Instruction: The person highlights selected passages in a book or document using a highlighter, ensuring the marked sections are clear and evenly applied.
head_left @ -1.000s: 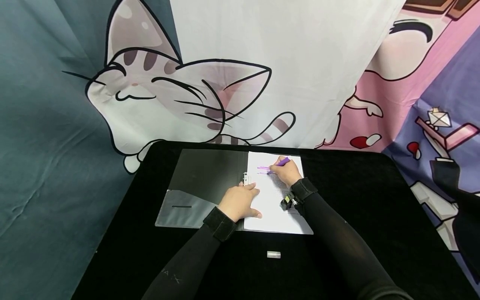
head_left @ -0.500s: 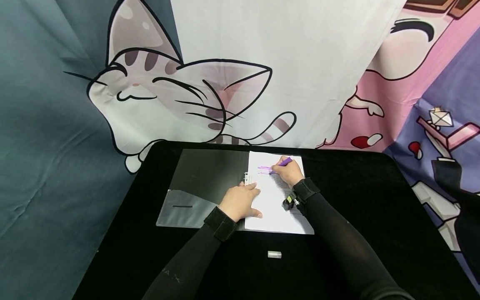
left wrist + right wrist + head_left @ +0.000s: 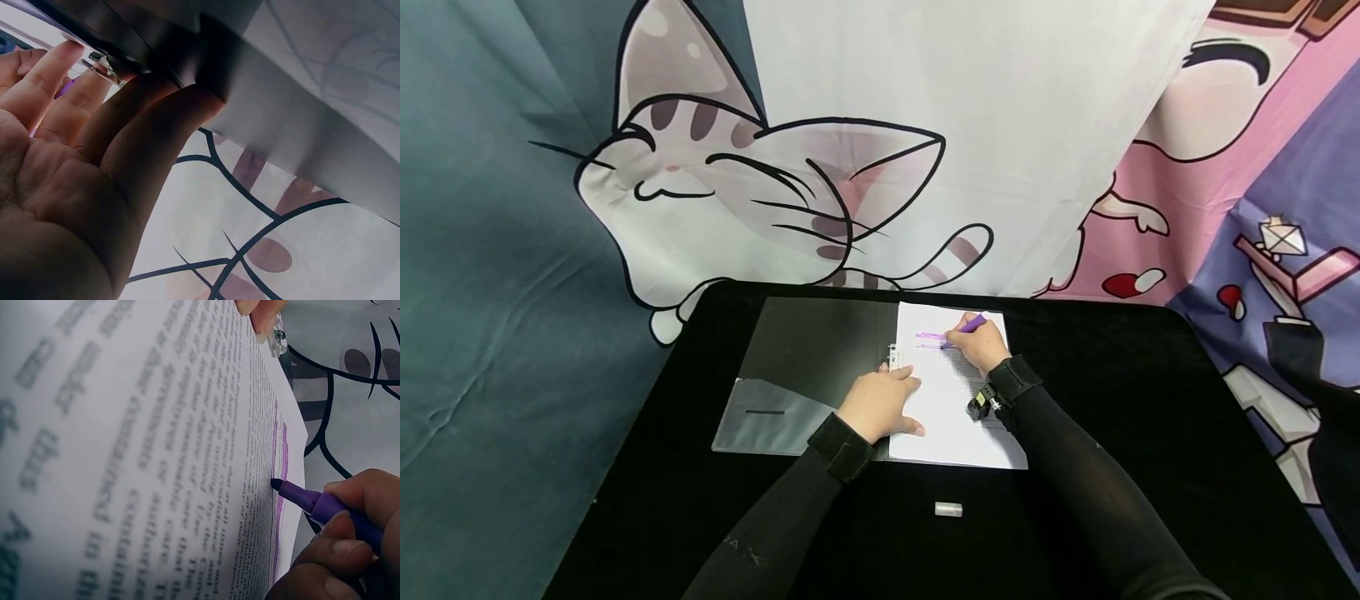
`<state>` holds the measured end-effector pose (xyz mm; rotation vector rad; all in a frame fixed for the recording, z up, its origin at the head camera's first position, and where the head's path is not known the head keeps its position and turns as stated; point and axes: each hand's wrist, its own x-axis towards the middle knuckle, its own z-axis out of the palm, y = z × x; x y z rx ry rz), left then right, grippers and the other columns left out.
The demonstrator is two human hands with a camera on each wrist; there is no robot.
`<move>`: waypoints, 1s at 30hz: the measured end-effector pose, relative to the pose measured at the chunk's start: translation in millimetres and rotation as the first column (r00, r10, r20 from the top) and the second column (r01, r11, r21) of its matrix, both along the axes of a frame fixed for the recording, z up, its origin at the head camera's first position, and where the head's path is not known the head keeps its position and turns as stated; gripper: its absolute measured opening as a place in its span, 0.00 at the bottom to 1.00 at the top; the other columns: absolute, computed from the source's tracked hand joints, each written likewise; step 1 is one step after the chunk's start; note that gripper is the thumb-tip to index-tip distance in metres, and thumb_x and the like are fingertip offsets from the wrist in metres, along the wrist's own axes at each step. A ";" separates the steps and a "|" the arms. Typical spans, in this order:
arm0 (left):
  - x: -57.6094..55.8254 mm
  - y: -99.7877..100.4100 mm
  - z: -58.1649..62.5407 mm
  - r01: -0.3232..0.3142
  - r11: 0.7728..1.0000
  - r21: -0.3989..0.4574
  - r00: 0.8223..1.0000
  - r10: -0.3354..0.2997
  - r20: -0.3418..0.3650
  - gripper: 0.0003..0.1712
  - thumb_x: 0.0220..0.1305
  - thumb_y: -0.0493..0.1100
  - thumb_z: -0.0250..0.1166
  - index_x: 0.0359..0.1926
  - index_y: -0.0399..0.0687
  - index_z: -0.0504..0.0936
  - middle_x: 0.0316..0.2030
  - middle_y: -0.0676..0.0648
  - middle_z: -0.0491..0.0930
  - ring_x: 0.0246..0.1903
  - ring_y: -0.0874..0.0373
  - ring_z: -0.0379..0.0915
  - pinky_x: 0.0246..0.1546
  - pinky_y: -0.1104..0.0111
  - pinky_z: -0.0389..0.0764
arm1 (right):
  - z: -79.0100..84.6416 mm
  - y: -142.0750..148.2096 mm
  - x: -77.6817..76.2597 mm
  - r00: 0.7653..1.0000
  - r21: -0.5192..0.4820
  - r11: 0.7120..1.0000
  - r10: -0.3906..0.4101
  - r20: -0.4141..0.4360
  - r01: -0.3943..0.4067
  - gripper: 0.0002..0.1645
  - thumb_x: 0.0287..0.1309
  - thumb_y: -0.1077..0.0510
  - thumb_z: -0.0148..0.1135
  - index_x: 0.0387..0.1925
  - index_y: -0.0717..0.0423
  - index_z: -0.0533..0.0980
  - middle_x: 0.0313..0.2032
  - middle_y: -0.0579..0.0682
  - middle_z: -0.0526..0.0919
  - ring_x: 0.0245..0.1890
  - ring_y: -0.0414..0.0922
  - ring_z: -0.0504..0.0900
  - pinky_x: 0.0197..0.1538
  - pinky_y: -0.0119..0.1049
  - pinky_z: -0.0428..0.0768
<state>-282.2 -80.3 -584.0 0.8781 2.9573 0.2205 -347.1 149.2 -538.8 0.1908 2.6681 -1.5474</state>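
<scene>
My right hand [image 3: 981,344] pinches a purple highlighter [image 3: 322,505], its dark tip at the lines of print on a white page [image 3: 955,442]. Purple strokes [image 3: 285,447] mark the upper lines in the right wrist view. The page lies on the right side of an open dark folder [image 3: 820,333] with a metal clip [image 3: 892,357] along its middle. My left hand [image 3: 876,406] rests with fingers spread over the page's left edge and the folder's spine, just below the clip. In the left wrist view that hand [image 3: 94,137] shows its palm, with fingertips against the folder.
A small whitish cylinder, like a cap [image 3: 948,509], lies on the black table [image 3: 1097,375] in front of the folder. A translucent pocket [image 3: 767,425] covers the folder's lower left. Behind the table hangs a cloth [image 3: 1022,125] with cartoon prints.
The highlighter tip and right hand have shifted slightly to the right along a line of print. The left hand stays in place on the page.
</scene>
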 end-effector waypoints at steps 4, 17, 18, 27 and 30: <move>7.4 1.8 17.5 -0.004 1.000 -0.005 1.000 0.004 0.017 0.52 0.54 0.74 0.84 0.75 0.58 0.86 0.79 0.48 0.80 0.72 0.33 0.83 0.64 0.42 0.91 | 0.5 1.4 0.8 1.000 -0.003 1.000 0.000 0.000 0.000 0.14 0.65 0.65 0.73 0.27 0.54 0.76 0.23 0.42 0.72 0.28 0.44 0.69 0.29 0.33 0.64; -8.4 0.3 -17.1 0.009 0.999 -0.032 0.999 -0.010 -0.044 0.57 0.51 0.84 0.79 0.77 0.65 0.84 0.81 0.52 0.78 0.73 0.34 0.83 0.63 0.43 0.92 | 1.0 6.7 0.6 1.000 0.030 1.000 0.001 0.008 -0.001 0.13 0.66 0.65 0.72 0.29 0.55 0.76 0.22 0.42 0.72 0.26 0.43 0.69 0.28 0.33 0.64; -8.7 0.3 -17.6 0.009 0.999 -0.037 0.999 -0.011 -0.049 0.57 0.51 0.84 0.79 0.77 0.65 0.84 0.81 0.53 0.78 0.73 0.34 0.83 0.63 0.43 0.92 | 1.5 6.7 0.9 1.000 0.029 1.000 0.001 0.007 -0.002 0.13 0.66 0.65 0.72 0.29 0.55 0.76 0.22 0.42 0.72 0.26 0.43 0.69 0.28 0.33 0.64; -9.8 1.0 -17.5 0.006 1.000 -0.030 0.999 -0.007 -0.036 0.56 0.53 0.82 0.80 0.78 0.64 0.84 0.81 0.52 0.78 0.73 0.33 0.83 0.64 0.43 0.91 | 7.4 7.9 3.5 1.000 0.020 1.000 0.004 0.021 -0.004 0.11 0.66 0.65 0.72 0.30 0.55 0.77 0.23 0.42 0.72 0.29 0.44 0.70 0.31 0.34 0.65; -10.3 0.8 -18.8 0.004 1.000 -0.024 1.000 -0.005 -0.029 0.56 0.52 0.81 0.81 0.77 0.64 0.84 0.81 0.52 0.78 0.73 0.33 0.83 0.65 0.42 0.91 | 8.2 8.3 4.5 1.000 0.017 1.000 0.002 0.031 -0.003 0.11 0.67 0.65 0.72 0.30 0.55 0.77 0.24 0.42 0.72 0.29 0.44 0.70 0.31 0.34 0.66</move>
